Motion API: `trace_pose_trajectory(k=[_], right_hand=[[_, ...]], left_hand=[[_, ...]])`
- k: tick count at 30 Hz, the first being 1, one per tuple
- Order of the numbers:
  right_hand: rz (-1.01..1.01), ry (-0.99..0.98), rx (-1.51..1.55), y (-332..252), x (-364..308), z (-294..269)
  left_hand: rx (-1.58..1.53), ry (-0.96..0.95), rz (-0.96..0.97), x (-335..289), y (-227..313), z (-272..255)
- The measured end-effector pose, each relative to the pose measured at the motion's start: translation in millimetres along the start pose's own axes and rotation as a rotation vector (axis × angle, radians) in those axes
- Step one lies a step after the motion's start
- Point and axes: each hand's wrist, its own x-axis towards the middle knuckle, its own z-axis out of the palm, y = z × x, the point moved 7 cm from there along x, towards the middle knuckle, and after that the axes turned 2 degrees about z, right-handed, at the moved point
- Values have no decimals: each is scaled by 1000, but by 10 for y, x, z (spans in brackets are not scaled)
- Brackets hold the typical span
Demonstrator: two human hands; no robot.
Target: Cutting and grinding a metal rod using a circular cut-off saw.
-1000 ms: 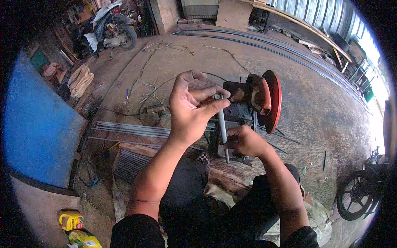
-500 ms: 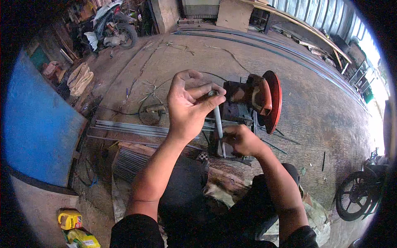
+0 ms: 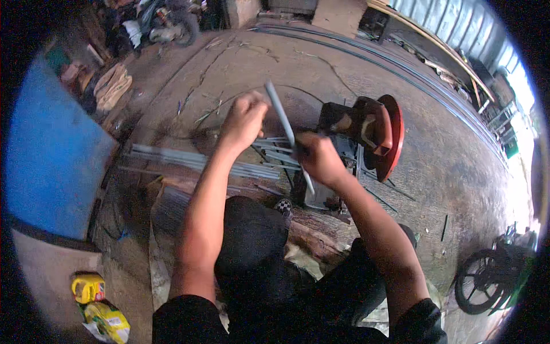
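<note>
Grey-brown floor [image 3: 435, 178], worn and stained, spreads around us in a cluttered workshop, with one corrugated metal wall [image 3: 438, 26] bright at upper right. On our left we have one blue panel [image 3: 51, 160]. We count two motorcycles [image 3: 481, 280], one at lower right, one at upper left. One machine with a red disc [image 3: 393, 137] stands ahead, right of our hands. Left of it lie several loose grey tubes [image 3: 200, 162], too blurred for us to count. Two yellow packages [image 3: 89, 288] sit at lower left. Our right hand [image 3: 322, 160] is closed around the middle of one slim grey tube [image 3: 281, 114], slanting between our two hands. Our left hand [image 3: 246, 120] is curled just beside its upper end; we cannot tell whether it touches.
</note>
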Motion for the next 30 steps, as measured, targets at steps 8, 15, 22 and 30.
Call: trace_pose_trajectory(k=[8, 15, 22, 30], right_hand=[[-71, -87, 63, -670, 1379, 1112], [-30, -677, -229, -1180, 1407, 3219], [-390, -1221, -470, -1298, 267, 3981], [-373, -1433, -485, -1232, -90, 3857]], left_hand=[[140, 37, -179, -647, -1190, -726], [552, 523, -238, -1780, -2437, -2145], [928, 716, -762, -3513, -4623, -2716], [863, 719, -1075, -3917, -4857, -2690]])
